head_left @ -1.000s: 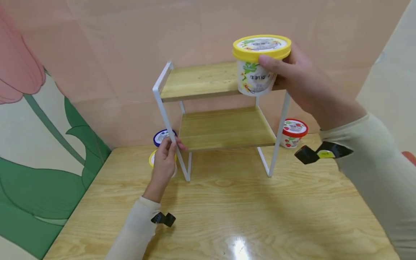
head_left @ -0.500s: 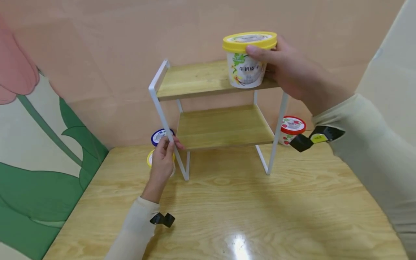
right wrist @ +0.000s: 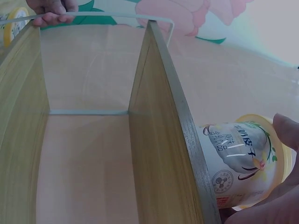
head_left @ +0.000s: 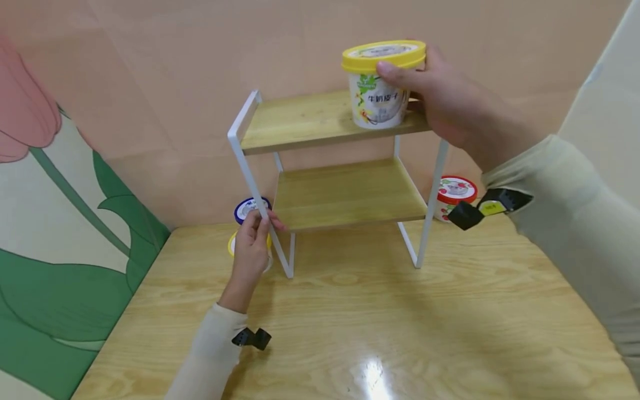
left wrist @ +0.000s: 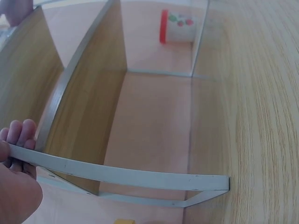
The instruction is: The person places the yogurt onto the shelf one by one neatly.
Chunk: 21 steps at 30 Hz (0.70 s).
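My right hand (head_left: 452, 103) grips a white paper tub with a yellow lid (head_left: 381, 97), thumb on the lid's rim. The tub is at the right front of the top board (head_left: 300, 119) of a two-tier rack; in the right wrist view its base is right by the board's surface, and whether they touch I cannot tell. My left hand (head_left: 251, 244) pinches the rack's white left front leg (head_left: 254, 189) near the lower board (head_left: 350, 194). In the left wrist view, fingers (left wrist: 21, 133) curl round that white bar (left wrist: 117, 175).
Left of the rack, partly behind my left hand, stand a blue-lidded tub (head_left: 246, 210) and a yellow-lidded tub (head_left: 231, 244). A red-lidded tub (head_left: 456, 191) stands behind the right leg. The wooden table (head_left: 325, 333) meets a pink backdrop (head_left: 200, 66).
The tub in my right hand has moved left and farther back over the top board. My left hand keeps its hold on the rack's leg.
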Each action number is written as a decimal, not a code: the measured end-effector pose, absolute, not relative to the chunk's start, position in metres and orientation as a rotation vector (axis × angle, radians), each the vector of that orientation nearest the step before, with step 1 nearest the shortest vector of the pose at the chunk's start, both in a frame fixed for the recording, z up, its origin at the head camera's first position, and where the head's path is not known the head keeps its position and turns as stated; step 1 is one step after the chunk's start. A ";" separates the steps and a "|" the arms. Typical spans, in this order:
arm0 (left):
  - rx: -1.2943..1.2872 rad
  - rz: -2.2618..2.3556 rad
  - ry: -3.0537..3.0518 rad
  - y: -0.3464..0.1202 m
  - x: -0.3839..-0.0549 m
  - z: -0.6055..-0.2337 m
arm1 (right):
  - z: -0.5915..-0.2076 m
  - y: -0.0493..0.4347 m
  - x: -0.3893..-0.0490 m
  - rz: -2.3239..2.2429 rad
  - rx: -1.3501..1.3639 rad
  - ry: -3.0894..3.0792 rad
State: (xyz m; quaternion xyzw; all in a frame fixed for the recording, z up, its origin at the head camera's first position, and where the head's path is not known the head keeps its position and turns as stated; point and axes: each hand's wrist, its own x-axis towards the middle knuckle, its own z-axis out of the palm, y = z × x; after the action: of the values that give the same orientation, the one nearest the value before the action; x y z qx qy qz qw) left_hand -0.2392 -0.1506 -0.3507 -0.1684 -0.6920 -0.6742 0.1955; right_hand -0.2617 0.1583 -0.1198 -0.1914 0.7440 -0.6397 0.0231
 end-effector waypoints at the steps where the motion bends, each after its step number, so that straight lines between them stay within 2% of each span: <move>1: -0.476 -1.885 -1.934 -0.151 -0.239 -0.350 | -0.120 0.158 -0.261 -1.970 -0.600 2.315; 21: -0.482 -1.892 -1.913 -0.152 -0.238 -0.348 | -0.123 0.159 -0.255 -1.948 -0.639 2.351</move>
State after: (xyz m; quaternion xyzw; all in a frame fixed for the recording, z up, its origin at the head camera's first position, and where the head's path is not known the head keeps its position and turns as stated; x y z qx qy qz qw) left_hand -0.2377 -0.1523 -0.3484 -0.1725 -0.6853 -0.6779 0.2027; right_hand -0.2547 0.1592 -0.1228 -0.2048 0.7536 -0.6245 0.0109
